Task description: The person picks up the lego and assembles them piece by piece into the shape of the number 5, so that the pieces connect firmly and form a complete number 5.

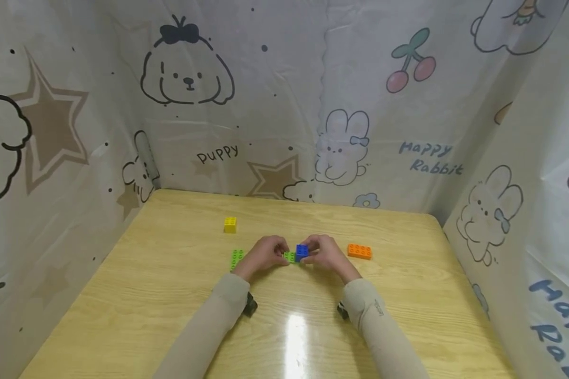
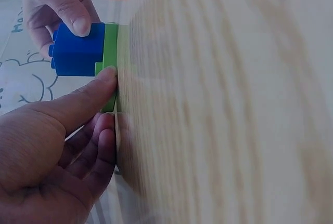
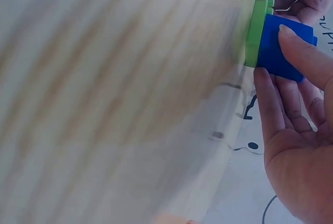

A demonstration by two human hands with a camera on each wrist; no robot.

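A blue toy building brick (image 1: 302, 252) sits on the right end of a flat green brick (image 1: 289, 257) that lies on the table. My right hand (image 1: 326, 254) grips the blue brick between thumb and fingers from the right side. From the left, my left hand (image 1: 265, 255) pinches the free end of the green brick. In the left wrist view the blue brick (image 2: 79, 50) stands against the studded face of the green brick (image 2: 110, 47). The right wrist view shows the thumb on one side of the blue brick (image 3: 283, 47), fingertips close to its lower edge.
A second green brick (image 1: 237, 257) lies just left of the left forearm. A yellow brick (image 1: 230, 225) stands farther back on the left, and an orange brick (image 1: 359, 251) lies right of the right hand. Printed curtains (image 1: 275, 105) surround the wooden table (image 1: 170, 252).
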